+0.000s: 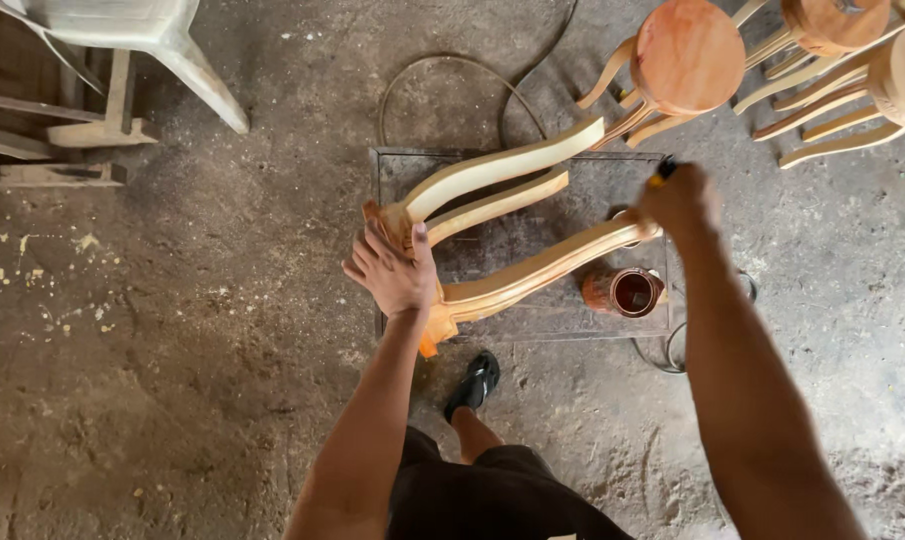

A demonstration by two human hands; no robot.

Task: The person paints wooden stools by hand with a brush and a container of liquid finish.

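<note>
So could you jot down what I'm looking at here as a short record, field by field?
Setting: workshop with a dusty floor
Piece in hand: wooden stool lying on its side on a dark metal sheet, curved legs pointing away
Left hand: pressed flat on the stool's seat end
Right hand: closed on a brush handle at one leg's tip
Nearby: open tin of reddish-brown liquid
Background: finished stools, top right

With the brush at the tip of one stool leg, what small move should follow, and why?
Probably draw the right hand with its brush back along the lower leg toward the left hand steadying the stool: the brush sits at the leg's far end, beside the open tin.
</note>
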